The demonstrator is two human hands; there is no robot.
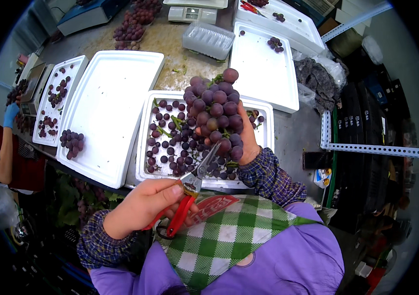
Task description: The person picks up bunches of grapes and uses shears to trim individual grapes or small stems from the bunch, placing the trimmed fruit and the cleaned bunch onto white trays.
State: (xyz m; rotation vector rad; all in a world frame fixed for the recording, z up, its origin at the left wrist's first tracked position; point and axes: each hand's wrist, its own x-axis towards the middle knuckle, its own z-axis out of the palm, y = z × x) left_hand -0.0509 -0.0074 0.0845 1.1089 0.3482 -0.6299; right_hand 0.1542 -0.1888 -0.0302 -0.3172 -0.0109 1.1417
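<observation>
My right hand [249, 133] holds up a large bunch of purple grapes [214, 105], its fingers behind the fruit. In my left hand [145, 205] is a pair of red-handled snips [191, 183]. Their blade tips are at the lower part of the bunch, among the grapes; whether they touch a stem I cannot tell. Beneath the bunch is a white foam tray [144, 129] strewn with loose grapes [170, 150] and green stem bits. My right fingertips are mostly hidden by the bunch.
Left of it lies a white foam lid [106, 113] with a small grape cluster [73, 142]. Another foam tray [263, 81] is at the right. A clear plastic box [209, 39], a scale [193, 14] and more grapes [131, 29] stand behind. A co-worker's blue-gloved hand [10, 115] is far left.
</observation>
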